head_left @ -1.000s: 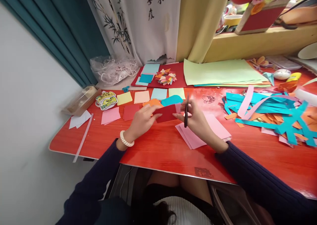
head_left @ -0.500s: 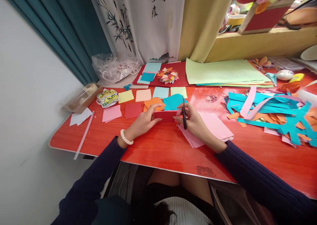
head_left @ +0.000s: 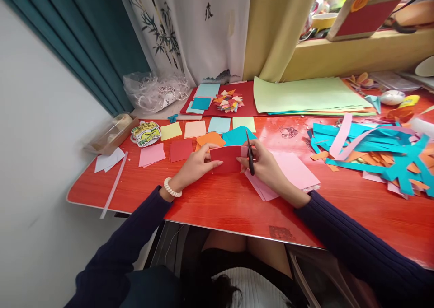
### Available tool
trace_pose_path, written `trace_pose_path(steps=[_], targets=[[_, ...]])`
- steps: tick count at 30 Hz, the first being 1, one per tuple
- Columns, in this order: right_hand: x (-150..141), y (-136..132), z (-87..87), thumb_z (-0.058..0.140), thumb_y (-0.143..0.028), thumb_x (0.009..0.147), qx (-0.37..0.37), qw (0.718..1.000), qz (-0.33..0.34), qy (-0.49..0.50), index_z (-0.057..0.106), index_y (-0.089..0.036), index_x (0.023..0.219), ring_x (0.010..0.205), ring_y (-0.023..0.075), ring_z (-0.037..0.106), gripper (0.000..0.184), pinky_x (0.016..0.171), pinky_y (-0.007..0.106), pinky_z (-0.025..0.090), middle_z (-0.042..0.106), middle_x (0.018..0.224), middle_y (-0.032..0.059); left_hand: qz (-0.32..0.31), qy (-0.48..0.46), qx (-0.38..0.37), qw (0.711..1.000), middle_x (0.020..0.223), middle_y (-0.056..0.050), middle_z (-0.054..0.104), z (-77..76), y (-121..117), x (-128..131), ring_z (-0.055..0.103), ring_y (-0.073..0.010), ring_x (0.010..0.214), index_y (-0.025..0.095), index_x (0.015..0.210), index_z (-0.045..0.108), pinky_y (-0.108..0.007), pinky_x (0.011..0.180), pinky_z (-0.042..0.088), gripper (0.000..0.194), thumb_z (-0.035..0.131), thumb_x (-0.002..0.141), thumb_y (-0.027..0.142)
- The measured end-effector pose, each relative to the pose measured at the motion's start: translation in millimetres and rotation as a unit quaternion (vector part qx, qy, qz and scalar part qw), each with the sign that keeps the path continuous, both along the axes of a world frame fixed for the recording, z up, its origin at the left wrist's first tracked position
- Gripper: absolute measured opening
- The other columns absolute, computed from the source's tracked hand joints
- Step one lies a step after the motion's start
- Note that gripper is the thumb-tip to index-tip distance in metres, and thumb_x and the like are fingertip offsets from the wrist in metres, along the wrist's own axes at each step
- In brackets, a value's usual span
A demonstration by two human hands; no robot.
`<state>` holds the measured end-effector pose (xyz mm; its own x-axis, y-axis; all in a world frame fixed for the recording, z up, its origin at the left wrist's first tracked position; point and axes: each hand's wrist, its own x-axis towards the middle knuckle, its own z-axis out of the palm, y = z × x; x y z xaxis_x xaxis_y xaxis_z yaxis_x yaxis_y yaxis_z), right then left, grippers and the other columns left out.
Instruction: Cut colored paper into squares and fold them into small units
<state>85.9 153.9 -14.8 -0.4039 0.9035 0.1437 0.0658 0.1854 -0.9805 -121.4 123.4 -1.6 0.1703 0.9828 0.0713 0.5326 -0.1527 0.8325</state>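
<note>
My left hand (head_left: 196,165) pinches the left edge of a red paper piece (head_left: 226,158), held upright over the red table (head_left: 217,204). My right hand (head_left: 266,165) grips black scissors (head_left: 250,153), blades pointing up, against the paper's right edge. Its fingers also touch that edge. A white bead bracelet (head_left: 170,188) circles my left wrist. Pink sheets (head_left: 288,172) lie under my right hand.
Small coloured squares (head_left: 195,129) lie in rows behind my hands. A heap of teal and pink strips (head_left: 376,150) fills the right side. Large green sheets (head_left: 305,95), a pile of folded pieces (head_left: 228,102), a plastic bag (head_left: 154,91) and a sticker (head_left: 145,133) lie further back.
The red paper dropped flat toward the table, then was raised upright again. The scissors stayed at its right edge, shifting slightly left and down.
</note>
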Motion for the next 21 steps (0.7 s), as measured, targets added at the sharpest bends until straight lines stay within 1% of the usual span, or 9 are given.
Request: trace_pose_path(steps=[2,4,7,10,13,15,18,21], targets=[[0.6,-1.1,7.4,0.063,-0.026,0.076,-0.014,1.000,-0.001,0.024,0.042,-0.023,0.091,0.046,0.0085,0.050,0.026,0.045,0.024,0.042,0.045,0.061,-0.0077,0.013,-0.062,-0.034,0.997,0.055,0.007,0.041,1.2,-1.1,2.7,0.040,-0.0076,0.049,0.018,0.106,0.050,-0.020,0.046,0.029,0.042,0.066,0.073,0.041],[1.0,-2.5,15.0,0.066,-0.026,0.074,-0.029,0.999,-0.004,0.041,0.041,-0.022,0.087,0.041,0.0071,0.046,0.028,0.040,0.022,0.038,0.044,0.057,-0.0089,0.019,-0.098,-0.071,0.992,0.059,0.005,0.045,3.3,-2.9,6.3,0.041,-0.0070,0.050,0.016,0.091,0.054,-0.020,0.045,0.030,0.037,0.069,0.070,0.043],[1.1,-3.4,20.6,0.068,-0.028,0.073,-0.054,0.997,-0.006,0.063,0.041,-0.023,0.085,0.038,0.0066,0.044,0.030,0.036,0.021,0.036,0.041,0.053,-0.0102,0.013,-0.112,-0.117,0.987,0.060,0.002,0.046,6.9,-5.8,11.1,0.040,-0.0067,0.051,0.014,0.071,0.053,-0.020,0.044,0.031,0.035,0.068,0.069,0.045],[1.8,-1.4,18.9,0.070,-0.030,0.071,-0.076,0.994,-0.018,0.074,0.045,-0.022,0.088,0.040,0.0054,0.045,0.031,0.034,0.020,0.035,0.044,0.062,-0.0079,0.003,-0.108,-0.119,0.987,0.056,0.003,0.042,8.6,-6.7,12.3,0.036,-0.0063,0.050,0.013,0.061,0.049,-0.020,0.043,0.029,0.038,0.065,0.072,0.047],[2.9,1.7,15.0,0.070,-0.030,0.069,-0.080,0.994,-0.020,0.071,0.048,-0.022,0.089,0.045,0.0047,0.046,0.031,0.034,0.018,0.034,0.047,0.072,-0.0052,0.010,-0.064,-0.084,0.994,0.055,0.003,0.039,6.1,-4.7,8.9,0.033,-0.0063,0.049,0.014,0.059,0.047,-0.021,0.042,0.026,0.040,0.064,0.072,0.047],[3.4,2.9,12.7,0.070,-0.029,0.070,-0.067,0.996,-0.012,0.058,0.048,-0.022,0.089,0.047,0.0046,0.045,0.030,0.035,0.018,0.035,0.047,0.071,-0.0052,0.014,-0.012,-0.049,0.999,0.055,0.003,0.040,2.9,-2.7,5.4,0.032,-0.0067,0.049,0.014,0.059,0.048,-0.021,0.042,0.025,0.039,0.062,0.074,0.048],[3.1,2.5,9.4,0.068,-0.028,0.071,-0.049,0.998,0.000,0.027,0.047,-0.022,0.090,0.049,0.0054,0.045,0.029,0.039,0.020,0.040,0.049,0.072,-0.0045,-0.002,0.060,-0.012,0.998,0.055,0.002,0.041,-1.5,0.2,1.5,0.033,-0.0075,0.050,0.015,0.059,0.048,-0.021,0.042,0.024,0.039,0.059,0.076,0.048],[2.6,1.6,5.1,0.066,-0.029,0.072,-0.043,0.999,0.013,0.015,0.046,-0.023,0.093,0.054,0.0078,0.048,0.030,0.044,0.023,0.046,0.050,0.076,-0.0030,-0.012,0.096,-0.004,0.995,0.050,0.004,0.035,-3.6,2.0,0.5,0.028,-0.0068,0.047,0.016,0.052,0.040,-0.022,0.041,0.021,0.045,0.060,0.075,0.049]])
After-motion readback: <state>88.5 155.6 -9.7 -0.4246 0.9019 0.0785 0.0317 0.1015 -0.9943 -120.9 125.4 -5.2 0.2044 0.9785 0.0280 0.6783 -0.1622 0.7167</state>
